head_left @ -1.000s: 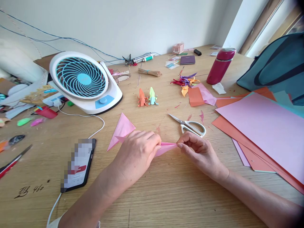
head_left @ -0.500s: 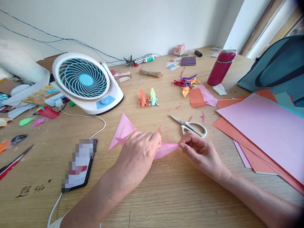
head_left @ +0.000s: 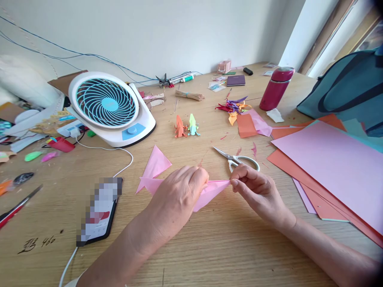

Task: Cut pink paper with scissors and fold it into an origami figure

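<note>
Between my hands is a sheet of folded pink paper (head_left: 209,194), its creased upper edge stretched sideways. My left hand (head_left: 181,191) is closed over the middle of it, and its fingertips are partly hidden. With thumb and forefinger, my right hand (head_left: 254,189) pinches the paper's right-hand corner. A second folded pink paper piece (head_left: 155,161) lies flat on the table just behind the left end of the held one. Scissors (head_left: 236,157) with white handles lie right behind my right hand, their blades pointing left.
An orange and a green paper figure (head_left: 192,124) stand farther back. At left are a fan (head_left: 109,104), a phone (head_left: 101,215) on a white cable and a red-handled knife (head_left: 18,205). Stacked coloured paper (head_left: 326,159), a red flask (head_left: 277,88) and a blue-green bag (head_left: 335,87) occupy the right.
Both hands have shifted slightly right with the pink paper. More of the paper shows at its left end and below my left hand. The grip looks the same.
</note>
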A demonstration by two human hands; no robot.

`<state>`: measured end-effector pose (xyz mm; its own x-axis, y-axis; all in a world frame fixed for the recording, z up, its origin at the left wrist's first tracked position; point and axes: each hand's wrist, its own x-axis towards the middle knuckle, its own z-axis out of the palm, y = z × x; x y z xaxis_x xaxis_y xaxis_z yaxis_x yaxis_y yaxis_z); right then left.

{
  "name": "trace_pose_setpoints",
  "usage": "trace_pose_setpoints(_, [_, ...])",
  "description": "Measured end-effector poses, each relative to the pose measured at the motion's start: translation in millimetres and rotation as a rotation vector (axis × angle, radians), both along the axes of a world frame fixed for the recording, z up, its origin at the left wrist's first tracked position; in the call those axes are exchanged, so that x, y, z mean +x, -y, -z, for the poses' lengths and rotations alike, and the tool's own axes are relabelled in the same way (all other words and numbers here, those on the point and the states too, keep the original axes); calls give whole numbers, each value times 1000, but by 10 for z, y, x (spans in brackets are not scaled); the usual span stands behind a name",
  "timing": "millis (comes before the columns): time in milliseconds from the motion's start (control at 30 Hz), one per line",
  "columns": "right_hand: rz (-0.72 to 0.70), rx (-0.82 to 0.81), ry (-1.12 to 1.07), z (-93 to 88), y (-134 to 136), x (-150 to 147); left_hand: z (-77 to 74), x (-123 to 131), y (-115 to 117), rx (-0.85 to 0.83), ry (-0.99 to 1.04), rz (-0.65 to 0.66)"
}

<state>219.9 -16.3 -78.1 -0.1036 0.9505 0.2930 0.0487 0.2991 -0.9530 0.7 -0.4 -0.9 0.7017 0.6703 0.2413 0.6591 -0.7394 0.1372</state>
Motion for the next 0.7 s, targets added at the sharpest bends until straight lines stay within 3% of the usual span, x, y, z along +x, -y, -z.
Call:
trace_pose_setpoints(267, [-10, 2, -33, -3, -15, 10, -32, 36, 13, 23, 39, 40])
trace_pose_setpoints(700, [-34, -14, -25, -8, 3, -5, -34, 36, -40, -58, 106, -42])
